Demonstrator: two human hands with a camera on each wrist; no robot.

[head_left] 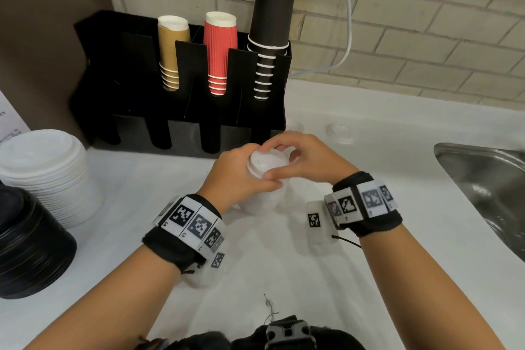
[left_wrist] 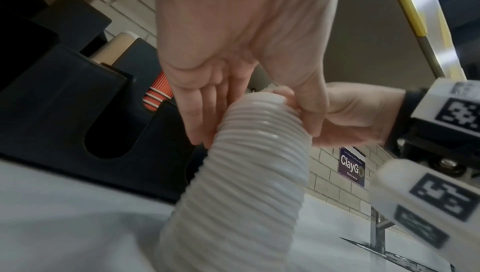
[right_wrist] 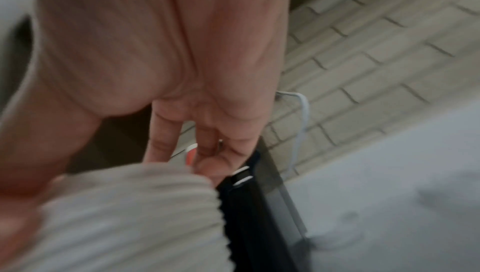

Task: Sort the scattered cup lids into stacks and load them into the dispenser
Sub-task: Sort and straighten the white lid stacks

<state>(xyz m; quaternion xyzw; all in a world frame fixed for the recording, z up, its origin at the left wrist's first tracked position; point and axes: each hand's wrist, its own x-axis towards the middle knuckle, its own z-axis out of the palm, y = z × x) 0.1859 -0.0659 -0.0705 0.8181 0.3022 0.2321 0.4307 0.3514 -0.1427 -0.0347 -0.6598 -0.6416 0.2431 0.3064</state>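
A tall stack of white cup lids (head_left: pixel 261 202) (left_wrist: pixel 257 163) (right_wrist: pixel 124 215) stands on the white counter in front of the black dispenser (head_left: pixel 181 111). My left hand (head_left: pixel 257 172) (left_wrist: pixel 255 118) grips the stack near its top, fingers on the far side and thumb on the near side. My right hand (head_left: pixel 279 160) curls over the top lid and pinches its rim between thumb and fingers. Two loose white lids (head_left: pixel 339 132) lie on the counter beyond the hands, to the right of the dispenser. The dispenser's lower front slots look dark.
Upper dispenser slots hold brown, red and black paper cups (head_left: pixel 270 8). A wide stack of white lids (head_left: pixel 42 167) and a stack of black lids (head_left: pixel 25 241) stand at the left. A steel sink (head_left: pixel 483 179) is at the right.
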